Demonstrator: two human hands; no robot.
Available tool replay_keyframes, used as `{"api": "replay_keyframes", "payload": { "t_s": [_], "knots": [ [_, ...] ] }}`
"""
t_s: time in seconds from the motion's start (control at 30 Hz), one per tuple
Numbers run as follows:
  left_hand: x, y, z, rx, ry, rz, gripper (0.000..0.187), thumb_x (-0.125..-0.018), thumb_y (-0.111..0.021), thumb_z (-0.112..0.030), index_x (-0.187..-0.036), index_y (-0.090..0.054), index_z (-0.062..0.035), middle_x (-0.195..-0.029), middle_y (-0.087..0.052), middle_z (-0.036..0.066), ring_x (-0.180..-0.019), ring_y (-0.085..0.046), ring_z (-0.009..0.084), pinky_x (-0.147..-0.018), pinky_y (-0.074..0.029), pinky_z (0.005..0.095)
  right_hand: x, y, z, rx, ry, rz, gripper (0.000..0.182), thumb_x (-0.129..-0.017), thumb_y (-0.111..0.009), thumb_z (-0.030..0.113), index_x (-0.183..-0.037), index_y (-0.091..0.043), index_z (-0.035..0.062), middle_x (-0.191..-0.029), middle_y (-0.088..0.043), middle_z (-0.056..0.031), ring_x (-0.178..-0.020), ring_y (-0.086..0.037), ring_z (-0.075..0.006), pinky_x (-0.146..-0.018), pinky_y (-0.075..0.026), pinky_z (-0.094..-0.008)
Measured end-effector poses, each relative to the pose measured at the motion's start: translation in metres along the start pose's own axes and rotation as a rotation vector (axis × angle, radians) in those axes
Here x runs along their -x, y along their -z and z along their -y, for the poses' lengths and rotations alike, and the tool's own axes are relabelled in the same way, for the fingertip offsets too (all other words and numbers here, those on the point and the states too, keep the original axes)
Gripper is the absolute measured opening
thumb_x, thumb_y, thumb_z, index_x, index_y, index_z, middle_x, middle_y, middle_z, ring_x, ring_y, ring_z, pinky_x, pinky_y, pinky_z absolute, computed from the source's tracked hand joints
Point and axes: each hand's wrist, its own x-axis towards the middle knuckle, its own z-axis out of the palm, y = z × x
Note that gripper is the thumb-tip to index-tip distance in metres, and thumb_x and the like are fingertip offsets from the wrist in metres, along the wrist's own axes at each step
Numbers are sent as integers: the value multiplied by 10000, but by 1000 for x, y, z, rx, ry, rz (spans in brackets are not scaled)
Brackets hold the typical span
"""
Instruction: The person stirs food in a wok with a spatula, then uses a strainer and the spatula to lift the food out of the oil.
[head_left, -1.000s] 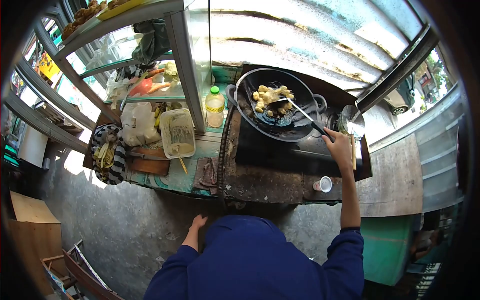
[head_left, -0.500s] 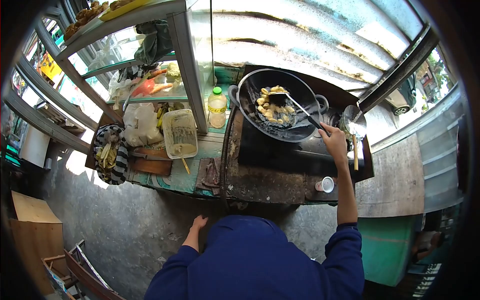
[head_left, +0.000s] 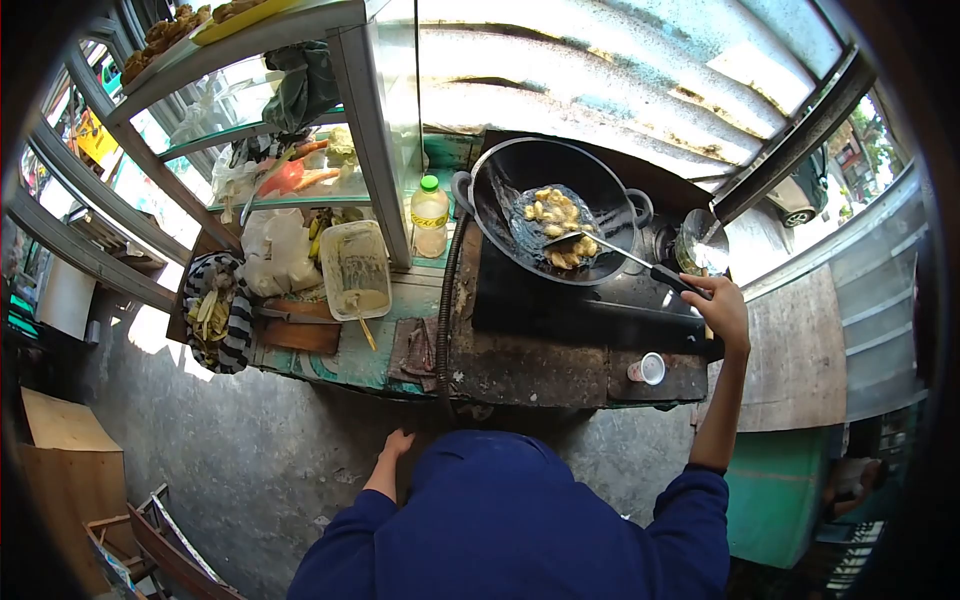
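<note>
My right hand [head_left: 722, 312] grips the black handle of a spatula [head_left: 622, 252], whose blade reaches into a large black wok [head_left: 520, 160]. Several pieces of yellowish food [head_left: 554, 212] lie in dark oil in the wok, some beyond the blade and some just below it. Low in front of the counter, beside my body, hangs my left hand [head_left: 400, 441]. It touches nothing visible, and its fingers are too small to read clearly.
A bottle with a green cap [head_left: 430, 215], a plastic tub with batter [head_left: 357, 270] and a knife on a wooden board [head_left: 298, 330] are on the left counter. A white cup [head_left: 652, 369] stands at the front edge. A strainer [head_left: 702, 243] lies right of the wok.
My right hand has moved right and down with the spatula. The blade has come toward the near side of the wok, and the food pieces have shifted.
</note>
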Motion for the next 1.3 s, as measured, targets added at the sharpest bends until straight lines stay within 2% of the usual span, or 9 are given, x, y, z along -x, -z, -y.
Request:
{"api": "replay_keyframes", "payload": {
  "t_s": [0.17, 0.23, 0.5, 0.57, 0.7, 0.9, 0.97, 1.13, 1.3],
  "knots": [
    [2, 0, -4, 4, 19, -2, 539, -716, -471, -316, -1093, -393, 62, -1088, -414, 253, -1033, -399, 328, -866, -328, 346, -13, -23, 6, 64, -60, -149, 299, -656, -586, 260, -947, -575, 191, -846, -579, -111, -803, -544, -261, -696, -421, -314],
    [9, 2, -11, -25, 30, 0, 540, -716, -468, -313, -1098, -387, 60, -1094, -409, 252, -1038, -395, 327, -872, -324, 345, -20, -43, 9, -109, 47, -175, 296, -663, -584, 253, -949, -573, 179, -848, -572, -127, -798, -540, -276, -690, -419, -326],
    [7, -1, -9, -45, 36, 18, 550, -714, -468, -314, -1103, -379, 64, -1111, -392, 254, -1051, -382, 328, -876, -320, 348, -7, -44, 6, -165, 133, -88, 294, -666, -585, 226, -949, -571, 145, -811, -574, -142, -773, -546, -273, -690, -403, -317],
    [6, -1, -11, -20, 53, 21, 552, -714, -469, -315, -1103, -378, 66, -1112, -391, 256, -1051, -381, 329, -875, -320, 349, -3, -26, 8, -52, 84, -14, 297, -661, -588, 223, -948, -572, 147, -823, -574, -137, -764, -548, -265, -700, -403, -317],
    [7, -1, -14, -2, 54, 24, 557, -715, -468, -319, -1104, -374, 70, -1106, -393, 261, -1048, -384, 332, -873, -322, 347, 0, -12, 24, 25, -100, -120, 295, -661, -586, 232, -946, -576, 156, -823, -579, -122, -754, -554, -255, -723, -408, -316],
    [13, -2, -15, -50, 13, -4, 561, -712, -470, -334, -1092, -387, 70, -1095, -403, 261, -1044, -387, 333, -871, -323, 346, -29, -57, 19, 44, 38, -239, 285, -677, -568, 242, -948, -573, 153, -844, -571, -122, -780, -544, -286, -687, -429, -338],
    [12, -4, -12, -67, -7, -19, 562, -711, -471, -340, -1088, -392, 70, -1092, -406, 261, -1042, -388, 334, -870, -323, 346, -32, -70, 24, -129, 91, -247, 297, -678, -570, 242, -958, -566, 143, -852, -564, -139, -798, -537, -293, -695, -425, -339],
    [7, -5, -8, 15, 13, 33, 561, -713, -468, -343, -1089, -394, 66, -1093, -406, 260, -1044, -385, 335, -874, -320, 344, -23, -74, 24, -303, 196, -132, 289, -677, -570, 183, -945, -561, 76, -862, -550, -177, -816, -539, -287, -710, -410, -293],
    [5, -5, -8, 8, 45, 21, 562, -714, -469, -339, -1098, -385, 62, -1103, -399, 256, -1047, -384, 331, -873, -321, 344, 2, -36, 21, -325, 148, -31, 277, -672, -574, 164, -927, -564, 54, -836, -561, -169, -810, -550, -269, -700, -410, -286]
  ]
}}
